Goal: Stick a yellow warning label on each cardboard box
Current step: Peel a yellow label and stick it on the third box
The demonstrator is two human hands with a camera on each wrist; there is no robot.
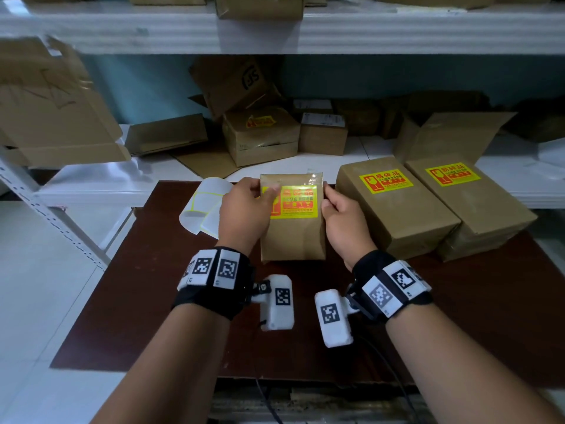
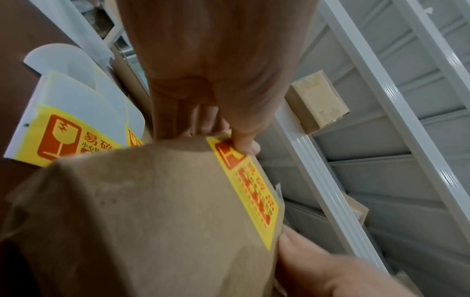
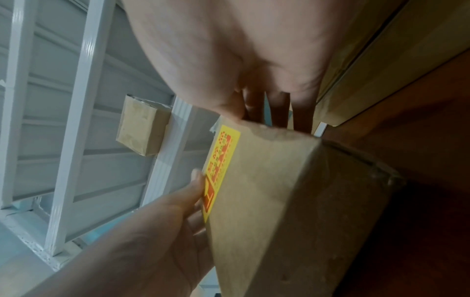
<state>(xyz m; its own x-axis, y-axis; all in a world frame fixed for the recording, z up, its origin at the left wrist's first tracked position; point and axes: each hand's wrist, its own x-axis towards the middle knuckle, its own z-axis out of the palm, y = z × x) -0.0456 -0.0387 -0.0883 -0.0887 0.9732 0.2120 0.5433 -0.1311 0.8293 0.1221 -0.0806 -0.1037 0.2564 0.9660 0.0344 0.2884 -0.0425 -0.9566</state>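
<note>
Yellow labels (image 1: 385, 181) on the boxes (image 1: 397, 206) read "易碎品"; a tilted carton (image 1: 232, 84) shows "SF".

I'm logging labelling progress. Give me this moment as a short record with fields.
box in hand: cardboard box, on the brown table
its label: yellow warning label on top face
left hand: grips box, thumb on label's left end
right hand: grips box's right side
labelled boxes at right: two
label sheets: left of box
</note>
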